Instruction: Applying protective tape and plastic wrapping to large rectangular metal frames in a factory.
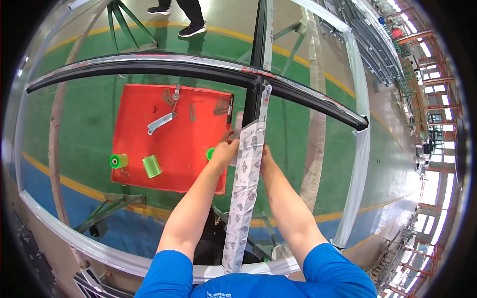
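a: where do we see the patterned strip (244, 184)?

b: between our hands, running from the black bar (251, 105) toward our body; left hand (226, 150) by its left edge, right hand (267, 157) by its right.

a: our grip?

b: left fingers curl inward, right fingertips hidden; we cannot tell if either pinches.

a: nearby?

b: red board (184, 144) to the left, utility knife (162, 122) on it.

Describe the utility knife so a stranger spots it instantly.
Find the large red panel. In its upper half, well left of the black marker, lies the utility knife, set diagonally. Its pale grey body sets it apart from that marker and the green rolls.
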Motion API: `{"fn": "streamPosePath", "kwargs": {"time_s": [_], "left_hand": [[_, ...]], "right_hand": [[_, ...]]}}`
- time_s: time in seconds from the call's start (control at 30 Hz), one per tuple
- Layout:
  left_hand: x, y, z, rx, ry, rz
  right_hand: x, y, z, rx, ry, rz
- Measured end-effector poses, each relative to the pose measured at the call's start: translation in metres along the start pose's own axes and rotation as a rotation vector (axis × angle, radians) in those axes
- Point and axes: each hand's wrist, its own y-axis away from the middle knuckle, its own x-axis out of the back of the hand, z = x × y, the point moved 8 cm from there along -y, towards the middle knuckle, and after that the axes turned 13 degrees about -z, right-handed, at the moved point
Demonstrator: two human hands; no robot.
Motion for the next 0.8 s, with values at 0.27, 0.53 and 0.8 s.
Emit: {"fn": "streamPosePath", "kwargs": {"time_s": [0.27, 0.53, 0.8], "left_hand": [[0.024, 0.043, 0.136, -0.165, 0.233, -0.214], [-0.094, 0.072, 0.212, -0.784, -0.681, -0.099], [-0.003, -0.041, 0.054, 0.003, -0.134, 0.113]], "right_hand": [[0.023, 0.035, -0.078, 0.312, 0.523, 0.221], [-0.054, 0.09, -0.152, 0.488, 0.203, -0.075], [-0.006, -0.032, -0.067, 0.205, 0.219, -0.103]]}}
